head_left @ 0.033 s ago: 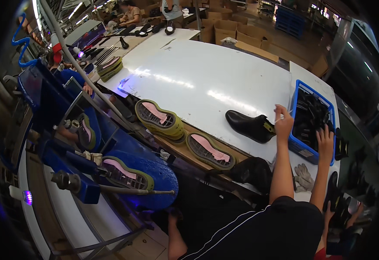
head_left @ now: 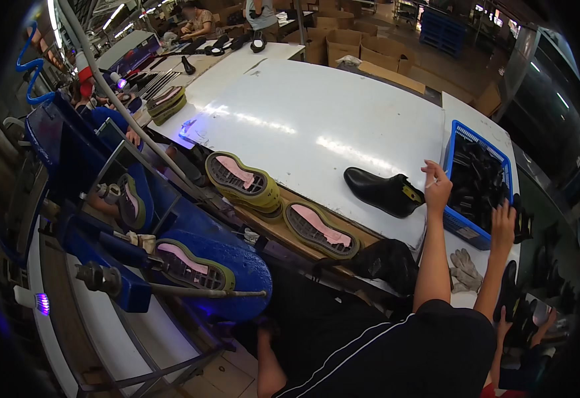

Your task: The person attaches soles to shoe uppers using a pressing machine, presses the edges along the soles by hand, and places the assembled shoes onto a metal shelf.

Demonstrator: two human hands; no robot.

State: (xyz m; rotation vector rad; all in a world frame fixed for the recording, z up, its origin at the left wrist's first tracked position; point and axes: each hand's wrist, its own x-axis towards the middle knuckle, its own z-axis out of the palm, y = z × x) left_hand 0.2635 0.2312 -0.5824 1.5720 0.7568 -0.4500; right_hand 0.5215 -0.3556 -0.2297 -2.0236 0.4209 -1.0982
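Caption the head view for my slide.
Left hand beside a black shoe on a white table, right hand near a blue basket.

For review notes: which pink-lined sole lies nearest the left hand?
The sole right of the olive stack, toward the black shoe; every other pink-lined sole sits farther left, farther from the left hand.

A glossy black ankle boot (head_left: 378, 192) is set on the white table (head_left: 369, 106), its toe pointed leftward, a yellow-green patch exposed near its opening. To its right, a blue plastic basket (head_left: 466, 231) with perforated walls is placed, filled with jumbled black pieces (head_left: 475, 176) that cannot be identified clearly.
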